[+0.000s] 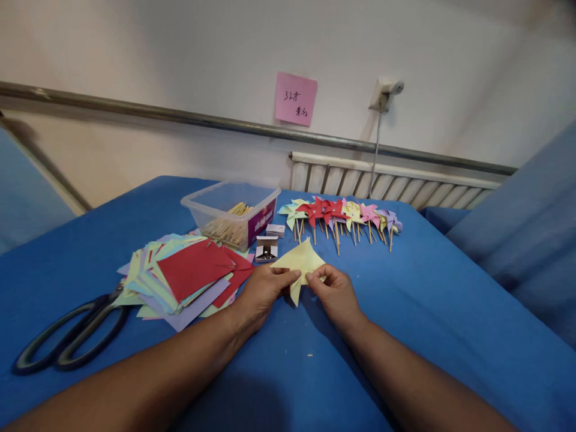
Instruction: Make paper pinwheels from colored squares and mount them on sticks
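Observation:
A pale yellow paper piece (299, 261), cut and partly folded into points, lies between my two hands on the blue cloth. My left hand (263, 292) pinches its left part with thumb and fingers. From the right, my right hand (335, 292) grips the paper near its centre. A small open box of pins (266, 249) sits just behind the paper.
A stack of coloured paper squares (184, 273) with red on top lies to the left, black scissors (67, 336) beside it. A clear plastic tub (231, 215) holds wooden sticks. Several finished pinwheels (339, 217) lie in a row behind. A pink note (296, 99) hangs on the wall.

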{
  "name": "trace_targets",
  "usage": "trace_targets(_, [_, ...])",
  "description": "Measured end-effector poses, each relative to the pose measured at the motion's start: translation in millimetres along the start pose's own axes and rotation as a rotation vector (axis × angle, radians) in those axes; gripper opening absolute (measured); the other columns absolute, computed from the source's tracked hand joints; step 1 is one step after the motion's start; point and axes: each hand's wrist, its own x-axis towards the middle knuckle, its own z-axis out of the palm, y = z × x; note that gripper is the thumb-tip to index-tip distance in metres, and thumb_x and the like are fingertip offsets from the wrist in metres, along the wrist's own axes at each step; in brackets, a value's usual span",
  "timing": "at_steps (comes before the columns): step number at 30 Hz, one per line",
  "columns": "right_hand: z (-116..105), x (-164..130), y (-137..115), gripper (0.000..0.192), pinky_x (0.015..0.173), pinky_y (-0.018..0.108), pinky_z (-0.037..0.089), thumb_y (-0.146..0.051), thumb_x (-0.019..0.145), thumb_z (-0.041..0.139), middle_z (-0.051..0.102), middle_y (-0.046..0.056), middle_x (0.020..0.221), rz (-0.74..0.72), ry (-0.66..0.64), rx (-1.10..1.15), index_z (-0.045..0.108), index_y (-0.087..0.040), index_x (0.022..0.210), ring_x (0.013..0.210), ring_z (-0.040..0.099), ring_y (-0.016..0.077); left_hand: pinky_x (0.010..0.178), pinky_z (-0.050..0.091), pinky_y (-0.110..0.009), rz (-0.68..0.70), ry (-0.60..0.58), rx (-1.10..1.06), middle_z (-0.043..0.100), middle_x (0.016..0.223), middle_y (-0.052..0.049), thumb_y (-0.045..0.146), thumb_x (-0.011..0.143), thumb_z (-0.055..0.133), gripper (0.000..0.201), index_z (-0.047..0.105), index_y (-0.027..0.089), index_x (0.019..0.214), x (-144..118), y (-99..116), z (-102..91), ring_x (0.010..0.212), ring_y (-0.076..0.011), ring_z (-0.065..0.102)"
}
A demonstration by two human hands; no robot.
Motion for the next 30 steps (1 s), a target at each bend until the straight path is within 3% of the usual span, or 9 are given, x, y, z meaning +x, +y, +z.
trace_targets(19, [0, 0, 4, 0.025, 0.047, 0.023, 0.032, -0.039, 0.071, 0.065, 0.052, -0.005, 0.051, 0.0, -0.025, -0.02, 0.055, -0.018, 0.063, 0.045, 0.041, 0.009, 0.049, 0.04, -0.025, -0.028, 0.013, 0.031, 0.066, 0.06, -0.005, 0.03, 0.063, 0.074, 0.019, 0.066, 0.013, 0.065, 0, 0, -0.7, 0.049, -0.0128, 0.055])
trace_targets(22, [1, -1, 1, 0.021, 0.054, 0.024, 0.041, -0.035, 0.07, 0.068, 0.06, -0.002, 0.062, -0.021, -0.013, 0.071, 0.057, -0.018, 0.077, 0.055, 0.053, 0.012, 0.049, 0.04, -0.025, -0.047, 0.017, 0.05, 0.066, 0.059, -0.004, 0.03, 0.064, 0.073, 0.018, 0.067, 0.013, 0.065, 0, 0, -0.6, 0.047, -0.0133, 0.055])
trace_targets(26, [-4, 3, -4, 0.048, 0.072, 0.029, 0.049, -0.029, 0.066, 0.074, 0.065, 0.005, 0.097, -0.073, 0.041, 0.271, 0.053, -0.021, 0.108, 0.084, 0.062, 0.0174, 0.051, 0.043, -0.027, -0.053, 0.003, 0.046, 0.069, 0.062, -0.005, 0.029, 0.062, 0.073, 0.016, 0.069, 0.014, 0.068, 0, 2, 1.1, 0.051, -0.0156, 0.059])
trace_targets(30, [-13, 8, -7, 0.032, 0.066, 0.027, 0.049, -0.034, 0.067, 0.075, 0.067, 0.003, 0.081, -0.005, -0.042, 0.337, 0.06, -0.017, 0.09, 0.07, 0.062, 0.0146, 0.053, 0.044, -0.027, -0.051, -0.027, 0.098, 0.069, 0.063, -0.005, 0.028, 0.063, 0.071, 0.015, 0.069, 0.014, 0.067, -1, 4, 2.1, 0.053, -0.0161, 0.06])
